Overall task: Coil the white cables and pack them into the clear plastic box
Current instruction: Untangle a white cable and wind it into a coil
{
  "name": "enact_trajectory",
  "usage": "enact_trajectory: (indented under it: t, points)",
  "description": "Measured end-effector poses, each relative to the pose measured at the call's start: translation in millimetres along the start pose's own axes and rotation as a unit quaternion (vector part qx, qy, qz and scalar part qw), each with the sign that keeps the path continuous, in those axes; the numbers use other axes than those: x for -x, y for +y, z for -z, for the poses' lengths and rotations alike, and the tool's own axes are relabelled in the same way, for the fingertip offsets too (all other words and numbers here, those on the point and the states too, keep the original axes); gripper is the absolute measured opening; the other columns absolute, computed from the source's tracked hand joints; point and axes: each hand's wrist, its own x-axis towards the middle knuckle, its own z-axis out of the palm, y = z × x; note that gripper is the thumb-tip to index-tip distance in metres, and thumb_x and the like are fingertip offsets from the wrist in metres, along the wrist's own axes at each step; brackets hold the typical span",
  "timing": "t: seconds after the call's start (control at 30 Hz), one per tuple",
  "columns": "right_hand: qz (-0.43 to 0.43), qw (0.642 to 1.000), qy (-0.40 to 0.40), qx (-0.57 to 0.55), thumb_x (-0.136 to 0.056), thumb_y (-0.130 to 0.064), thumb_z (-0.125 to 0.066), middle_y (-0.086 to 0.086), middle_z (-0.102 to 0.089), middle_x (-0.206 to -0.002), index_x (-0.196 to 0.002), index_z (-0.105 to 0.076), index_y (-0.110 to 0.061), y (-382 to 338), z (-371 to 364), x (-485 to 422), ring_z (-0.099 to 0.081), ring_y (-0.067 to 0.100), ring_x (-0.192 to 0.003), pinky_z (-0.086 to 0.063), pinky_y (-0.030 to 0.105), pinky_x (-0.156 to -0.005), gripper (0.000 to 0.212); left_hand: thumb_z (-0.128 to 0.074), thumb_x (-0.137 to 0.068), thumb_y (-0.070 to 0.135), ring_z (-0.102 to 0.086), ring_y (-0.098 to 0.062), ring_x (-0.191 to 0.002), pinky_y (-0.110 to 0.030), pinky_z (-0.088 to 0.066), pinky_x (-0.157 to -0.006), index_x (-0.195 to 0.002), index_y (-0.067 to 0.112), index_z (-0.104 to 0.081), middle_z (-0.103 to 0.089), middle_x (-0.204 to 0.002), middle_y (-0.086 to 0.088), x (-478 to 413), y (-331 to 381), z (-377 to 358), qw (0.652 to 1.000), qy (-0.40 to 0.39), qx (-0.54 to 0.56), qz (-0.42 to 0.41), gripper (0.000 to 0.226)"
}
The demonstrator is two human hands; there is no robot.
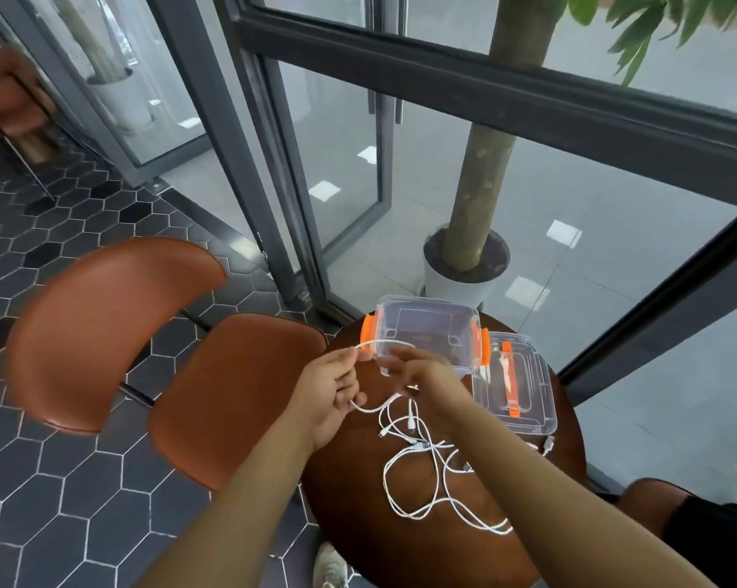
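Round dark-wood table. Clear plastic box at its far edge, open top up, long axis left-right, 1 orange latch on each short end. Lid flat, just right of it. Left hand and right hand both grasp 1 white cable, arched left-right between them. Tangled cables lie in loose glossy loops nearer.

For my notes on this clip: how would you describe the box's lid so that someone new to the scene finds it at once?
Find the round brown table. At its far edge stands an open clear box with orange clips at both ends; the lid lies flat just to the right of it. The lid is clear too, but shallow, with a single orange strip down its middle.
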Motion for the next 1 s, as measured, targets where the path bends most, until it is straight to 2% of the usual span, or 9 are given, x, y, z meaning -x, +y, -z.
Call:
enact_trajectory:
  t: [0.1, 0.17, 0.3, 0.4, 0.53, 0.7, 0.83, 0.9, 1.0]
  points:
    - [-0.044, 0.946, -0.019, -0.322, -0.089, -0.007, -0.050, 0.018, -0.073, -0.104, -0.091, -0.063, -0.004, -9.7, 16.3, 5.9, -0.069, 0.029, -0.098, -0.050, 0.041, -0.094, 0.013, -0.047, -0.105, 0.012, -0.024, -0.013, -0.049, -0.031, -0.041, -0.058, -0.096, 0.002, -0.070, -0.026, -0.056, 0.001, 4.8, -7.3, 16.5, 0.994, 0.009, -0.107, -0.019, 0.027]
    - [-0.042, 0.933, 0.052, -0.353, -0.099, -0.016, -0.055, 0.015, -0.068, -0.086, -0.092, -0.062, -0.005, -13.3, 30.0, 2.5, -0.069, 0.028, -0.082, -0.055, 0.043, -0.085, 0.015, -0.052, -0.103, 0.013, -0.028, -0.012, -0.049, -0.032, -0.047, -0.062, -0.093, 0.004, -0.074, -0.031, -0.052, 0.003, 10.7, -17.9, 26.2, 0.981, 0.008, -0.191, -0.015, 0.025]
    - [0.002, 0.962, 0.166, -0.219, -0.101, -0.016, -0.056, 0.009, -0.056, -0.067, -0.103, -0.067, 0.000, -16.7, 37.9, 6.6, -0.060, 0.021, -0.060, -0.057, 0.040, -0.075, 0.020, -0.060, -0.099, 0.012, -0.055, -0.015, -0.057, -0.036, -0.056, -0.081, -0.093, 0.009, -0.079, -0.056, -0.054, 0.001, 12.7, -32.8, 32.8, 0.964, 0.012, -0.266, -0.002, 0.020]
    - [0.080, 0.982, 0.154, -0.079, -0.104, -0.022, -0.052, 0.008, -0.052, -0.063, -0.101, -0.068, 0.000, -14.8, 31.0, 18.8, -0.055, 0.020, -0.057, -0.052, 0.039, -0.068, 0.028, -0.067, -0.093, 0.007, -0.074, -0.021, -0.090, -0.031, -0.056, -0.094, -0.112, 0.009, -0.075, -0.077, -0.090, -0.004, 12.5, -30.7, 19.4, 0.961, -0.006, -0.276, 0.011, 0.021]
    - [0.163, 0.964, 0.132, 0.162, -0.104, -0.020, -0.052, 0.004, -0.059, -0.060, -0.093, -0.072, -0.005, -9.7, 10.5, 41.5, -0.059, 0.015, -0.056, -0.052, 0.032, -0.062, 0.027, -0.065, -0.094, 0.022, -0.065, -0.012, -0.118, -0.025, -0.047, -0.102, -0.132, 0.014, -0.064, -0.070, -0.126, -0.002, 14.0, -14.8, -14.6, 0.977, -0.047, -0.205, -0.028, 0.039]
    - [0.207, 0.941, 0.087, 0.253, -0.102, -0.016, -0.054, 0.005, -0.060, -0.057, -0.078, -0.067, 0.001, -5.8, -10.6, 57.0, -0.056, 0.007, -0.048, -0.044, 0.018, -0.051, 0.032, -0.043, -0.106, 0.028, -0.070, -0.018, -0.111, -0.030, -0.054, -0.089, -0.124, 0.009, -0.067, -0.074, -0.120, -0.007, 21.4, -2.5, -51.8, 0.997, -0.055, -0.020, -0.046, 0.035]
    - [0.208, 0.934, 0.045, 0.286, -0.101, -0.024, -0.056, 0.012, -0.064, -0.065, -0.083, -0.068, -0.006, -0.8, -10.6, 59.7, -0.063, 0.017, -0.056, -0.050, 0.029, -0.058, 0.028, -0.040, -0.106, 0.031, -0.074, -0.025, -0.104, -0.031, -0.057, -0.083, -0.117, -0.001, -0.064, -0.074, -0.116, -0.019, 26.7, 5.9, -49.6, 0.997, -0.022, 0.049, -0.050, 0.041]
    - [0.209, 0.924, 0.012, 0.319, -0.100, -0.029, -0.057, 0.009, -0.067, -0.068, -0.081, -0.068, -0.017, 4.5, -4.4, 61.8, -0.065, 0.017, -0.061, -0.052, 0.031, -0.064, 0.025, -0.042, -0.105, 0.029, -0.072, -0.031, -0.108, -0.036, -0.055, -0.090, -0.108, -0.001, -0.065, -0.074, -0.112, -0.024, 29.4, 12.9, -45.2, 0.995, -0.015, 0.091, -0.047, 0.038]
    - [0.198, 0.917, -0.058, 0.343, -0.102, -0.031, -0.055, 0.003, -0.062, -0.066, -0.081, -0.067, -0.031, 18.0, 6.9, 65.8, -0.058, 0.009, -0.063, -0.047, 0.022, -0.065, 0.024, -0.041, -0.106, 0.028, -0.072, -0.036, -0.106, -0.047, -0.051, -0.098, -0.094, 0.002, -0.072, -0.074, -0.108, -0.026, 33.7, 24.5, -38.1, 0.984, -0.037, 0.171, -0.042, 0.042]
